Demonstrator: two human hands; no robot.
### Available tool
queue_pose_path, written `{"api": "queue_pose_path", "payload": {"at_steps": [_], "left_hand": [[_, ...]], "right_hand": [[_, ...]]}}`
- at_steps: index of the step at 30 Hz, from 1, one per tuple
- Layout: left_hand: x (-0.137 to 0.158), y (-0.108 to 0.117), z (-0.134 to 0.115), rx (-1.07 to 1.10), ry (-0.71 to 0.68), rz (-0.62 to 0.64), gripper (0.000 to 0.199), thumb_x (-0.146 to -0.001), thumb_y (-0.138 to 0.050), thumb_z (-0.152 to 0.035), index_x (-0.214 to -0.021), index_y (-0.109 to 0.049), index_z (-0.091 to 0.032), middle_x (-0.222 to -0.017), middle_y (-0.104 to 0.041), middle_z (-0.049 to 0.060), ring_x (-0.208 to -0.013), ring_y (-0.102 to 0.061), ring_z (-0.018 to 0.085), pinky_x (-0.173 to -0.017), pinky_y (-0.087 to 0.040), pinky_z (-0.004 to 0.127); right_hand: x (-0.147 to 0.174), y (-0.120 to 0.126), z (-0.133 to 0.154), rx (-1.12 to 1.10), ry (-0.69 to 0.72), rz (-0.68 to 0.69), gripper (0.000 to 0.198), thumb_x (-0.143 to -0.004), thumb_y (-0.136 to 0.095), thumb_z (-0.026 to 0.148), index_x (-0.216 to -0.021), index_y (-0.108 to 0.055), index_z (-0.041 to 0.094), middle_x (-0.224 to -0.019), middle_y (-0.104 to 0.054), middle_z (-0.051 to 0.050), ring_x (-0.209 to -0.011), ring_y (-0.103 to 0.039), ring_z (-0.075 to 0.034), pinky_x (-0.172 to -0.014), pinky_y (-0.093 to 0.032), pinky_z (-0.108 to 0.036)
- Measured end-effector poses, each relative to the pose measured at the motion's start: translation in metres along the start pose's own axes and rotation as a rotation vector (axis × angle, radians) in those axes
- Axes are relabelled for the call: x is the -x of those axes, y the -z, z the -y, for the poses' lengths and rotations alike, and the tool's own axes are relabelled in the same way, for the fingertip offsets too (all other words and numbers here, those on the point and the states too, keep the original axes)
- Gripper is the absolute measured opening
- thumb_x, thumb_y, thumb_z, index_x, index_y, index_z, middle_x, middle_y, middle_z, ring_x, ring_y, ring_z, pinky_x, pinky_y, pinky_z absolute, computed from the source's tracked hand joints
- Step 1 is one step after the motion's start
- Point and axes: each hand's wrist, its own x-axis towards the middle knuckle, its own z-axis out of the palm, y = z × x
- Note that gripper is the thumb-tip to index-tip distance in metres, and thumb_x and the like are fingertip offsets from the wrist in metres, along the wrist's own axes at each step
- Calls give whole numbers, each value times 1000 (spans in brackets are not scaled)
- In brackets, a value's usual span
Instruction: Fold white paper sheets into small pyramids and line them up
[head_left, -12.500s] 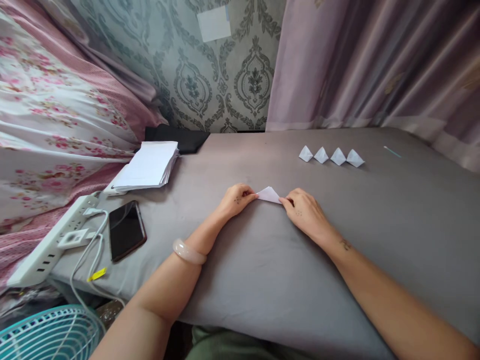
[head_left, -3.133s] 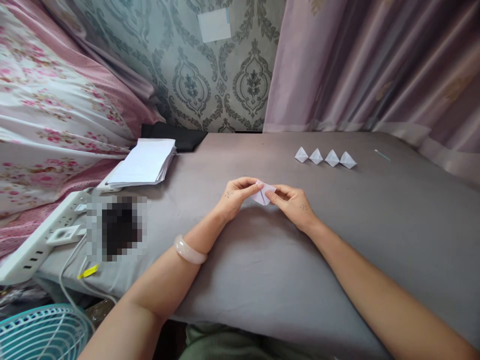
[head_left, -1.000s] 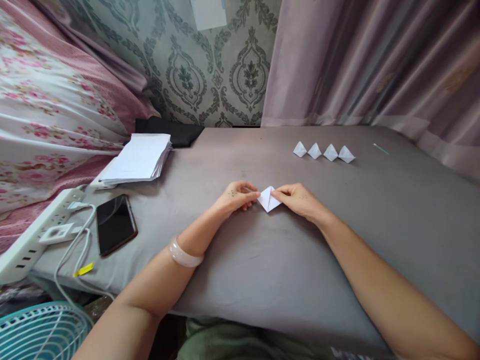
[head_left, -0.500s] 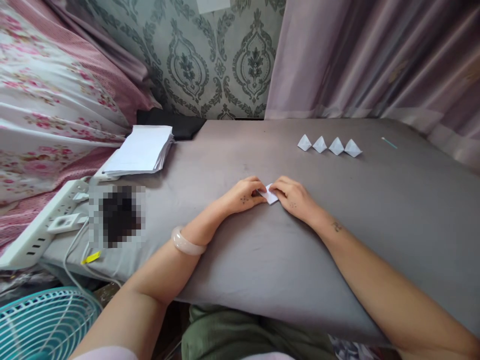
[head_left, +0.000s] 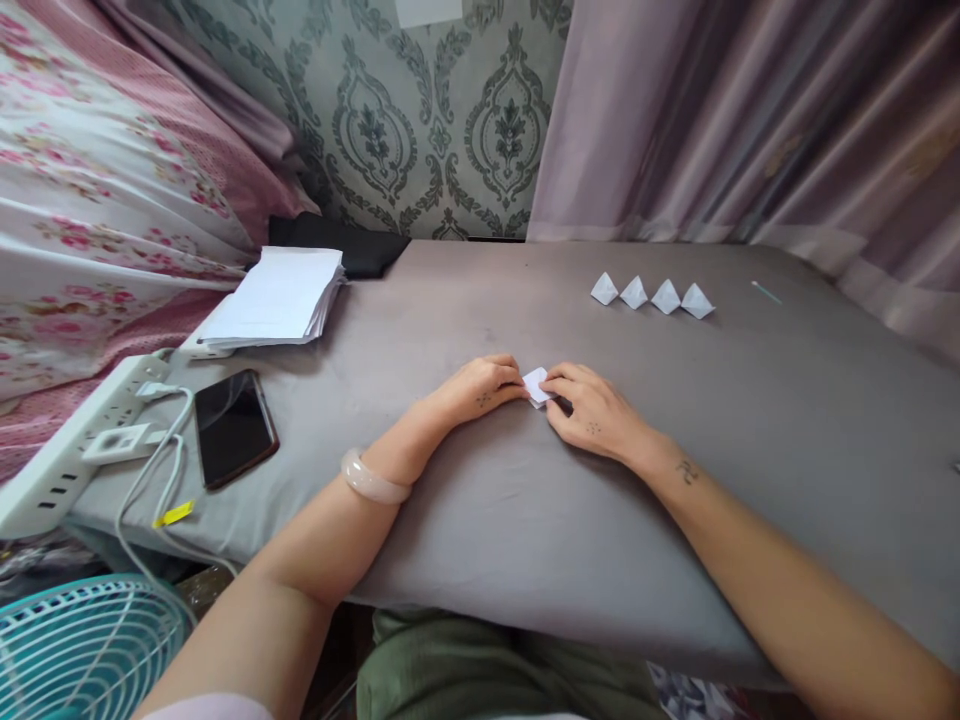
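Observation:
A small folded piece of white paper [head_left: 535, 384] lies between my hands on the grey cloth-covered table [head_left: 480, 520]. My left hand [head_left: 486, 388] pinches its left corner, fingers pressed together. From the other side my right hand [head_left: 589, 402] grips the right edge between thumb and fingertips. The paper's upper layer stands a little apart from the layer below. Farther back to the right, several folded white paper shapes [head_left: 665, 297] with pointed tops stand in a row.
At the back left a stack of white paper [head_left: 274, 295] lies beside a black cloth [head_left: 367, 250]. A phone [head_left: 235, 428], a white power strip [head_left: 90, 445] and cables [head_left: 139, 490] are on the left. A turquoise fan [head_left: 90, 650] stands below. A thin stick [head_left: 766, 292] lies far right.
My right hand has turned slightly and its thumb has come to the paper's lower right side. The paper's top layer now shows more openly. The view has shifted a little.

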Motion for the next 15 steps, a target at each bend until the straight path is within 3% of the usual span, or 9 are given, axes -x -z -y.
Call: {"api": "queue_pose_path", "payload": {"at_steps": [4,10,15], "left_hand": [[-1,0,-3,12,48,-21,33,-94,-47,-36,-87,-71,-15,-93,-63,7,-79,-61,13,-78,-45,24],[-4,1,-7,27,187,-59,23,-89,-54,-30,-85,-71,-15,-90,-65,7,-76,-60,13,-75,-45,24],[-7,2,-10,61,304,-92,16,-84,-60,-26,-81,-72,-16,-84,-66,5,-72,-58,13,-72,-45,24]], "right_hand": [[-1,-8,0,-1,-53,-75,21,-89,-51,29,-93,-69,20,-99,-66,-7,-94,-59,-22,-81,-45,-34],[-2,-8,1,-40,-211,-86,24,-92,-49,28,-84,-69,18,-95,-67,-8,-89,-62,-21,-78,-46,-33],[-2,-9,-5,-131,-223,-93,22,-91,-50,24,-83,-70,19,-97,-67,-7,-91,-62,-20,-83,-45,-32]]}}
